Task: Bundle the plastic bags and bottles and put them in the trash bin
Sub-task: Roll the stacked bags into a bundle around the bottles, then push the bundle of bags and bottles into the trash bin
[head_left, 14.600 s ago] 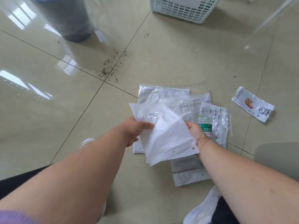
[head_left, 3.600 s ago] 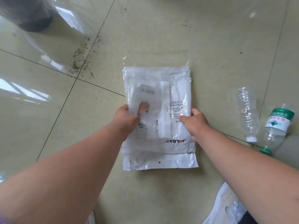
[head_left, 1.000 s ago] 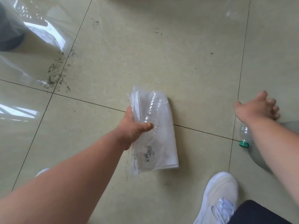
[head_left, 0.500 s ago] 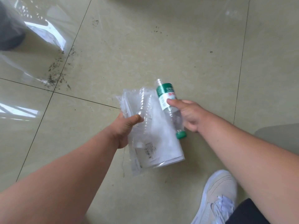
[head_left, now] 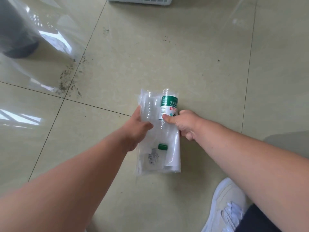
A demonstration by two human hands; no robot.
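Observation:
A stack of clear and white plastic bags [head_left: 173, 154] is folded around two bottles above the tiled floor. The green-labelled bottle [head_left: 168, 104] lies on the right side of the fold, its green cap [head_left: 162, 147] pointing toward me. A clear unlabelled bottle [head_left: 150, 104] lies beside it on the left, seen through the plastic. My left hand [head_left: 139, 124] grips the bundle's left edge. My right hand [head_left: 183, 123] clamps the right edge, thumb pressed on the labelled bottle. The dark trash bin [head_left: 15, 36] stands at the far left behind a clear sheet.
A white slotted basket [head_left: 138, 0] sits at the top edge. Dark crumbs [head_left: 68, 79] lie scattered on the floor near the bin. A clear plastic sheet [head_left: 55, 36] drapes in front of the bin. My white shoe [head_left: 229, 203] is at the lower right.
My right hand has laid the green-labelled bottle into the fold beside the clear one and now grips the bundle's right edge. The bags have closed around both bottles.

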